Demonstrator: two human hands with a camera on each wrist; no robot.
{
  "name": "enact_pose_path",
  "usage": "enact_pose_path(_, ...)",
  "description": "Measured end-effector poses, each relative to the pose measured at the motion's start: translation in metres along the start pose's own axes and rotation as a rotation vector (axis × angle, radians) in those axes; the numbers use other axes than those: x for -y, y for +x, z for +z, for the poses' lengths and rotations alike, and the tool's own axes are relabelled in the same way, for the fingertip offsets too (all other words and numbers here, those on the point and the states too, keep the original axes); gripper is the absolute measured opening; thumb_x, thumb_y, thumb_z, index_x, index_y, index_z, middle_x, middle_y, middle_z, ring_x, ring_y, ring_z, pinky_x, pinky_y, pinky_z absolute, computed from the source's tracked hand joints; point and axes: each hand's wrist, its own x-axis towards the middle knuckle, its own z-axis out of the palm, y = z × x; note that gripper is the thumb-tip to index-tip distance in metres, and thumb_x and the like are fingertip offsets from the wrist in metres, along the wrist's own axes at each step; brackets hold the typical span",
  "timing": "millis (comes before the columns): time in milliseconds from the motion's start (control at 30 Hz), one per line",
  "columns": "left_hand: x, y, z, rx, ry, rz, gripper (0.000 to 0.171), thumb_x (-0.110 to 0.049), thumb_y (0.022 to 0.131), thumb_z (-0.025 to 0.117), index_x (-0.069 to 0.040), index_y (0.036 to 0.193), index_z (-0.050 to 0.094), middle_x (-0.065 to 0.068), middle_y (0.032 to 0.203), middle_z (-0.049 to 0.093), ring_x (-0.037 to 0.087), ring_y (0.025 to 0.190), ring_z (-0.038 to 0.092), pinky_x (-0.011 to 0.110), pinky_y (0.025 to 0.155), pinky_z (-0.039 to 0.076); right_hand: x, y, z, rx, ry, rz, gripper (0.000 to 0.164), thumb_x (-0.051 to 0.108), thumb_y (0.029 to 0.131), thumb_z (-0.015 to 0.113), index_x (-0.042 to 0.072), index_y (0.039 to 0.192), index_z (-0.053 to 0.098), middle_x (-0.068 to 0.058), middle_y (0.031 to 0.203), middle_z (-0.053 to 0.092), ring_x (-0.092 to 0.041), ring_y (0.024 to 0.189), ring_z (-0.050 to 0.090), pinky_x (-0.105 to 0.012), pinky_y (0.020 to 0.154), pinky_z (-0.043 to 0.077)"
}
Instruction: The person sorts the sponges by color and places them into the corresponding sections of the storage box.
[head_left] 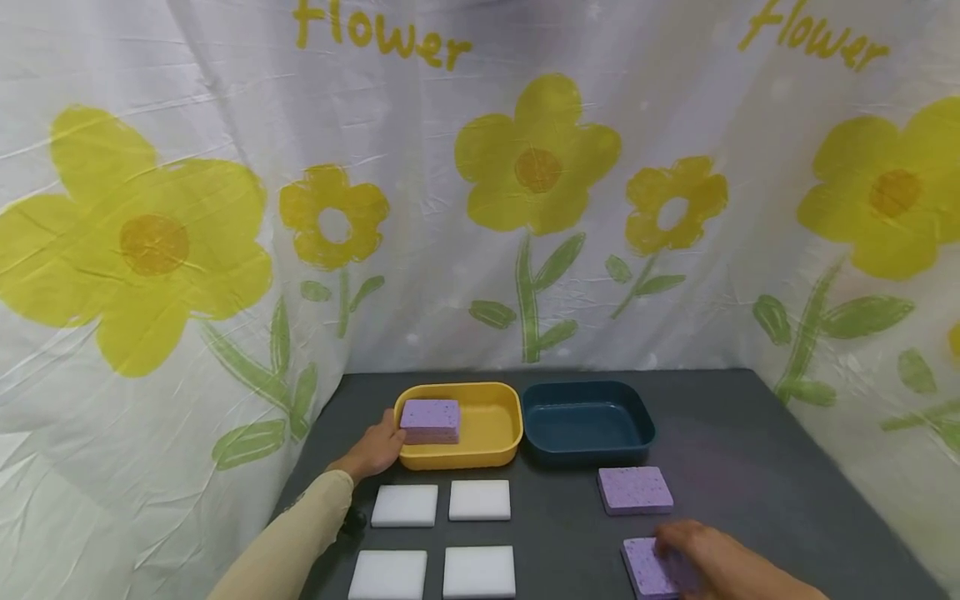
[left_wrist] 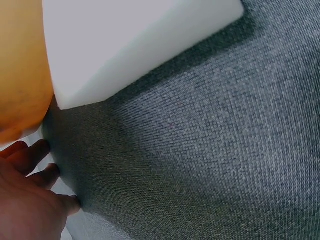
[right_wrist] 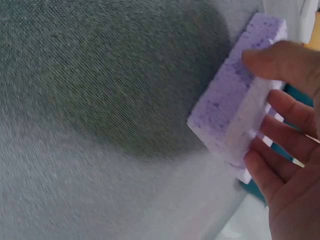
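At the left end of the yellow tray [head_left: 491, 417], my left hand [head_left: 375, 450] grips the rim, its thumb by the near-left edge. Inside that tray, against its left side, lies a purple sponge block [head_left: 430, 421], apparently stacked in layers. On the right, my right hand [head_left: 708, 558] holds a speckled purple sponge [head_left: 643, 567] low over the dark table. The right wrist view shows the thumb on one face of this sponge [right_wrist: 225, 95] and the fingers along its side. Another purple sponge [head_left: 635, 490] lies just beyond it.
A dark blue tray [head_left: 588, 417] stands right of the yellow one. Several white sponge blocks [head_left: 480, 500] lie in two rows on the dark grey table [head_left: 562, 533]. Behind and at both sides hangs a white curtain [head_left: 420, 250] with yellow flowers.
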Motion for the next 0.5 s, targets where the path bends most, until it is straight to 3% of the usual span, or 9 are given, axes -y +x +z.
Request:
enact_pose_path(100, 0.0016, -0.0003, 0.0009, -0.002, 0.003, -0.005, 0.045, -0.023, 0.115, 0.040, 0.003, 0.152, 0.034, 0.020, 0.135, 0.062, 0.028, 0.112, 0.060, 0.056, 0.105, 0.049, 0.0000, 0.0012, 0.0014, 0.004, 0.004, 0.031, 0.035, 0.026, 0.090, 0.090, 0.023, 0.121, 0.073, 0.015, 0.115, 0.070, -0.001, 0.099, 0.059, -0.039, 0.088, 0.060)
enact_pose_path(500, -0.0009, 0.0000, 0.0001, 0.007, -0.007, -0.003, 0.047, -0.023, 0.116, 0.039, 0.003, 0.154, 0.032, 0.023, 0.143, 0.060, 0.031, 0.121, 0.061, 0.060, 0.110, 0.047, -0.0039, 0.0005, 0.0070, -0.030, -0.025, 0.012, 0.033, 0.024, 0.090, 0.088, 0.023, 0.118, 0.072, 0.015, 0.112, 0.069, 0.001, 0.095, 0.057, -0.036, 0.083, 0.059)
